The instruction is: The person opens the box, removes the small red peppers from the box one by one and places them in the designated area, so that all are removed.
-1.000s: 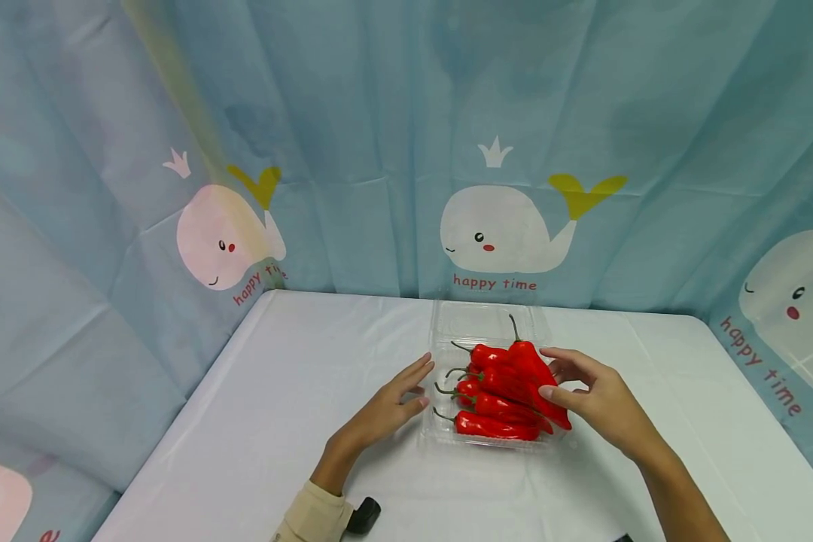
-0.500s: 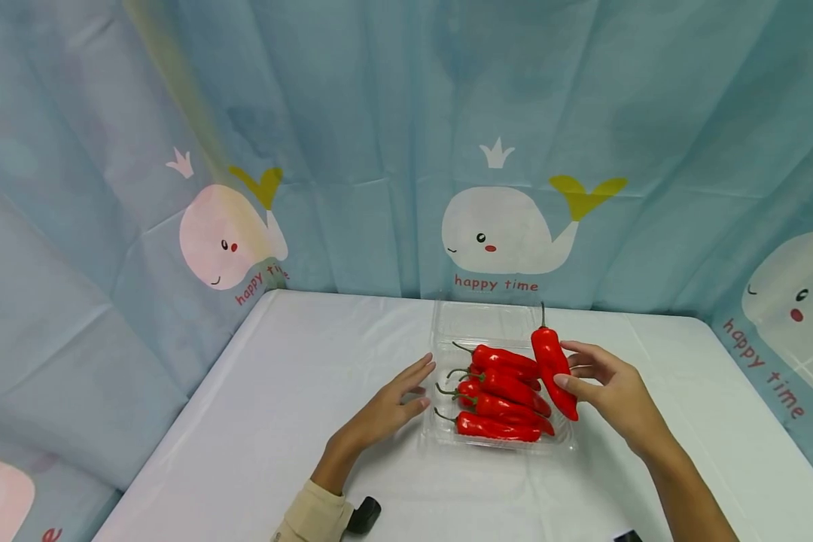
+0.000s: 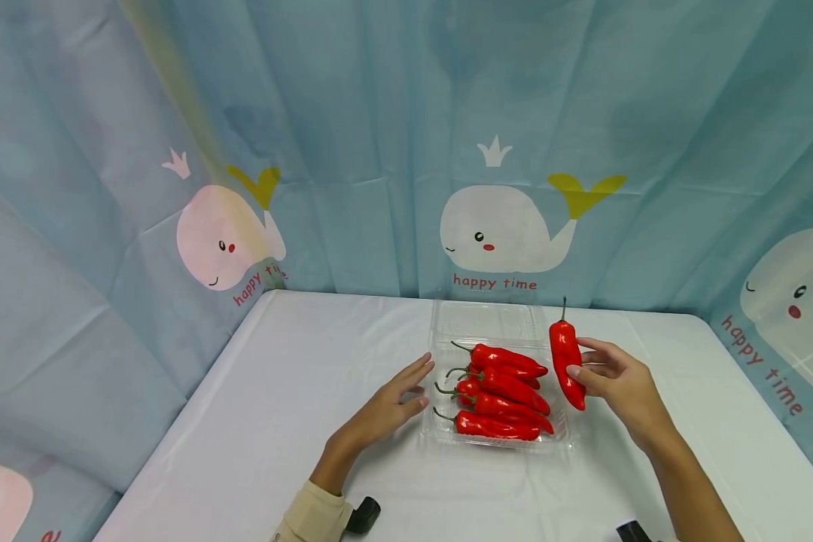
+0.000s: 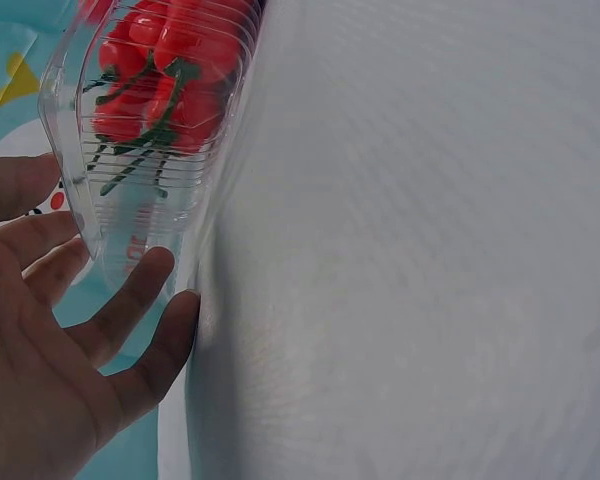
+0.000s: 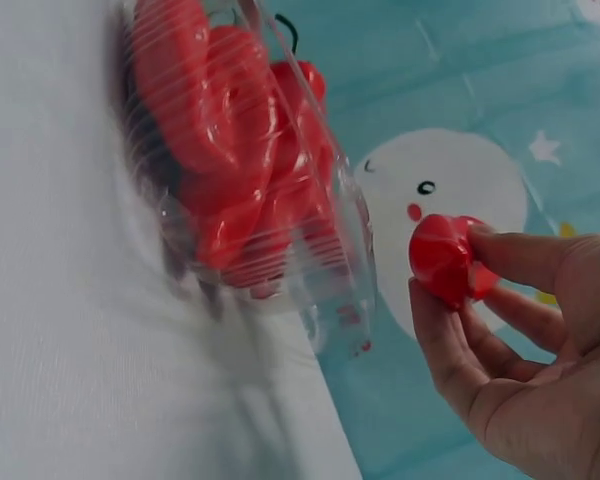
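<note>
Taking the clear plastic tray [image 3: 447,433] as the landmark: nearest the camera, on its near left, a beige sleeve cuff [image 3: 315,516] and a small black object [image 3: 364,515] lie at the table's front edge; a second dark object [image 3: 633,531] shows at the frame's bottom on the near right.

Two hands are in view, well apart, one on each side of the tray. The left hand [image 3: 386,406] lies flat on the white table [image 3: 278,391] with straight, relaxed fingers, its fingertips at the tray's left wall; the left wrist view shows them right against the ribbed plastic, holding nothing. The right hand [image 3: 616,388], just right of the tray, pinches one red chili pepper [image 3: 567,355] between thumb and fingers. This pepper is lifted clear of the tray, roughly upright, green stem up, beside the tray's right rim.

One tray, and in it a heap of red chili peppers [image 3: 501,395]. About five can be counted from the head view, lying side by side with stems toward the left wall; the exact number is hard to tell where they overlap. With the held one, that makes about six.

Behind the tray its hinged clear lid [image 3: 484,320] lies open on the table. Beyond that hangs a blue curtain [image 3: 379,113] printed with white whales; three whole or part whales show at tray level.
</note>
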Tool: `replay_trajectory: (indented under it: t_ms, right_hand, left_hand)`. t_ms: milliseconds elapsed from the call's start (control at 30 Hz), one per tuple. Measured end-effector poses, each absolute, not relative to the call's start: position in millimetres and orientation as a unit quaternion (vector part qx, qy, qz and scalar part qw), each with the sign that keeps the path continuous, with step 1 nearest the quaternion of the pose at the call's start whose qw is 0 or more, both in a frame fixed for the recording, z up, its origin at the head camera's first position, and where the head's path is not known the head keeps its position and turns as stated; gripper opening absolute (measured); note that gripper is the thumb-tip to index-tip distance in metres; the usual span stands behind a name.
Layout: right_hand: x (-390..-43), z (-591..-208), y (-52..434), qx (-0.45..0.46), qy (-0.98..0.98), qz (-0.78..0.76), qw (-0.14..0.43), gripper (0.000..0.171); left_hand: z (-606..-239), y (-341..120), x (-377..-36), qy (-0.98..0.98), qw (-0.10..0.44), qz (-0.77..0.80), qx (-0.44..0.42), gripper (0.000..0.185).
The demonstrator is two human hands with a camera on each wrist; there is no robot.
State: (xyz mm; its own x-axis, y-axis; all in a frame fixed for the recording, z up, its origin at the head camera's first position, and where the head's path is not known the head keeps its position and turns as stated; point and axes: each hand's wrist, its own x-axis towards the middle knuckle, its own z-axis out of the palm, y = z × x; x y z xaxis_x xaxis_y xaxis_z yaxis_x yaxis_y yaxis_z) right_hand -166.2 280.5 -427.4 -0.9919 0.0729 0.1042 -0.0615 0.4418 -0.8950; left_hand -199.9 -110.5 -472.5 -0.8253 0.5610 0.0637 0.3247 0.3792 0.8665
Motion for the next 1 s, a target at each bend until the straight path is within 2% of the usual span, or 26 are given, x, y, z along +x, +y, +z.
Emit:
replay_trajectory:
  t_ms: [500, 1000]
  right_hand:
    - [-172, -441, 289, -0.056, -0.840, 0.538, 0.043, 0.077]
    - [-179, -454, 304, -0.074, -0.834, 0.546, 0.024, 0.075]
  left_hand:
    - [-472, -111, -199, 0.821, 0.123, 0.490, 0.266, 0.063]
    - [-472, -111, -198, 0.816, 0.127, 0.499, 0.262, 0.064]
